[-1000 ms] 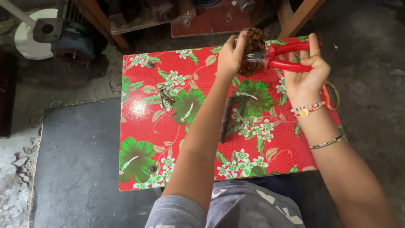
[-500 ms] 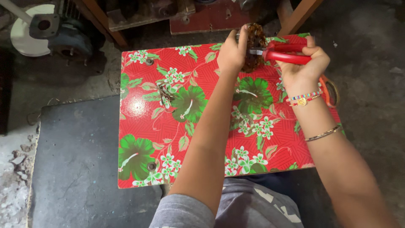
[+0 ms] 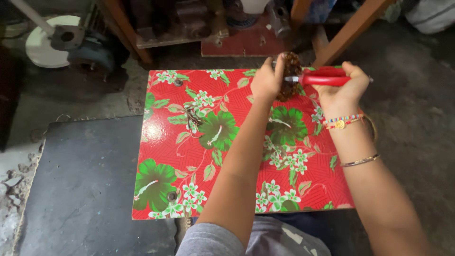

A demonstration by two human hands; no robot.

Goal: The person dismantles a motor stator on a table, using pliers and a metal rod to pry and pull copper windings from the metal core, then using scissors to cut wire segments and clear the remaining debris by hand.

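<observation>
Over one floral table (image 3: 189, 156), left hand (image 3: 266, 83) fingers grip one brown bead bunch (image 3: 290, 76); right hand (image 3: 342, 87) fingers clasp one red-handled pliers (image 3: 322, 78).

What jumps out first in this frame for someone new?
The red floral tabletop fills the middle of the view. At its far edge, the left hand holds a brown beaded cluster while the right hand grips red-handled pliers against it. A bead bracelet sits on the right wrist.
</observation>
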